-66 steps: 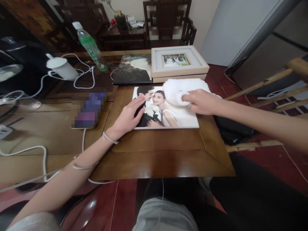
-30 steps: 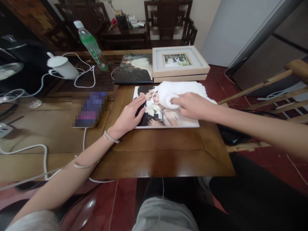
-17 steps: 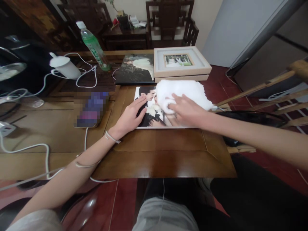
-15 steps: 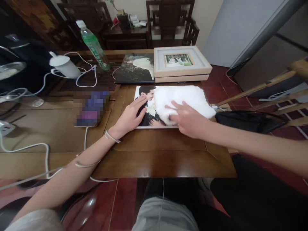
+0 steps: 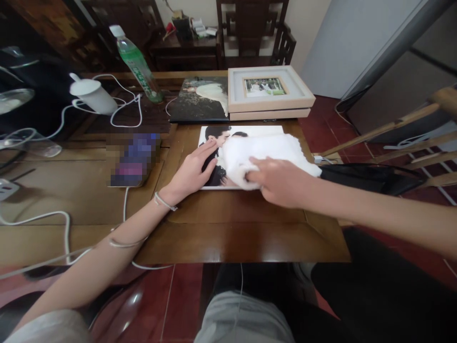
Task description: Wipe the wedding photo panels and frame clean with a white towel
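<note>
A flat photo panel (image 5: 216, 180), printed with two people, lies on the wooden table (image 5: 221, 238) in front of me. My left hand (image 5: 193, 169) rests on the panel's left side, fingers stretched out and holding nothing. A fluffy white towel (image 5: 273, 147) is spread across the panel's middle and right, hiding much of the picture. My right hand (image 5: 280, 180) presses on the towel near the panel's front edge, its fingers curled into a bunched fold. The tips of those fingers are partly hidden in the cloth.
Behind the panel are a dark photo panel (image 5: 200, 102) and stacked wooden picture frames (image 5: 233, 102). To the left are a phone (image 5: 135, 159) on a cable, a lidded white cup (image 5: 94, 95), a green-labelled bottle (image 5: 139, 66) and a clear glass (image 5: 43, 145). A black bag (image 5: 371, 178) sits at right.
My right hand and the towel have moved toward me and slightly left, uncovering the panel's upper part. The right fingers have curled into the cloth. My left hand stays on the panel.
</note>
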Motion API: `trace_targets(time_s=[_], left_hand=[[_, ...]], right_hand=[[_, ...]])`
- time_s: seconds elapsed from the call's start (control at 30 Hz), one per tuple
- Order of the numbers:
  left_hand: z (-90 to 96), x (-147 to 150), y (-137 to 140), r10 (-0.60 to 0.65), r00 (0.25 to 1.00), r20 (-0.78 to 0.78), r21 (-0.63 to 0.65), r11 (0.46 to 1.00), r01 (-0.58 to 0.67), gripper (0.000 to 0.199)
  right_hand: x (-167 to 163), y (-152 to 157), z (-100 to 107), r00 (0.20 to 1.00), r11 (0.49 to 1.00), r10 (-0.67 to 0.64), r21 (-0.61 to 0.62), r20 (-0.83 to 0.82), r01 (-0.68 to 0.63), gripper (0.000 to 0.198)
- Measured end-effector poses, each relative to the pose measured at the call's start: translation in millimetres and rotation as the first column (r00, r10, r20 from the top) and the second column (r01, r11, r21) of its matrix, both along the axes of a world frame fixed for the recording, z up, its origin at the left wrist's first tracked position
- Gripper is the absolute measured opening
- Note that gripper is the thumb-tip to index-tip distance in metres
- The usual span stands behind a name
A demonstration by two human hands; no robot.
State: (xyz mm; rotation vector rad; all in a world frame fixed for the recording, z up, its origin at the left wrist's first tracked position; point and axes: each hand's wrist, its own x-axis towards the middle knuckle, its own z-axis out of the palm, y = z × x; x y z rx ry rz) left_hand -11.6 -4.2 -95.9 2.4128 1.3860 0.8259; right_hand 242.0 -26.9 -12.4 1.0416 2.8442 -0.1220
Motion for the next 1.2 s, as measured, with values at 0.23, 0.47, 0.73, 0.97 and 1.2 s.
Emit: trace_targets(time_s=[0.23,0.47,0.73,0.97,1.2], left_hand=[[-0.6,-0.2,0.6,0.002,1.0,0.016,0.007,1.0,-0.003,0.05],[1.0,-1.7,2.3,-0.009,1.0,0.011,-0.008,1.0,0.009,0.049],[0.2,-1.9,3.3,-0.014,1.0,-0.002,-0.004,1.0,0.014,0.05],[0.7,-0.4,1.0,-0.009,1.0,0.007,0.0,1.0,0.009,0.05],[-0.9,-0.6,2.2,-0.014,1.0,-0.002,0.012,1.0,0.014,0.052]], right_hand=[[-17.4,79.0,4.2,0.986,0.986,-0.164,0.038,-0.018,0.164,0.027],[-13.1,95.9,0.3,0.992,0.991,-0.113,0.061,-0.049,0.116,0.026],[1.1,5.6,-12.6,0.998,0.996,0.049,0.081,-0.035,-0.046,0.041],[9.2,-55.3,-9.9,0.978,0.978,0.201,-0.053,-0.056,-0.204,0.037],[-6.0,-17.0,2.4,0.997,0.996,0.07,-0.051,-0.009,-0.071,0.041]])
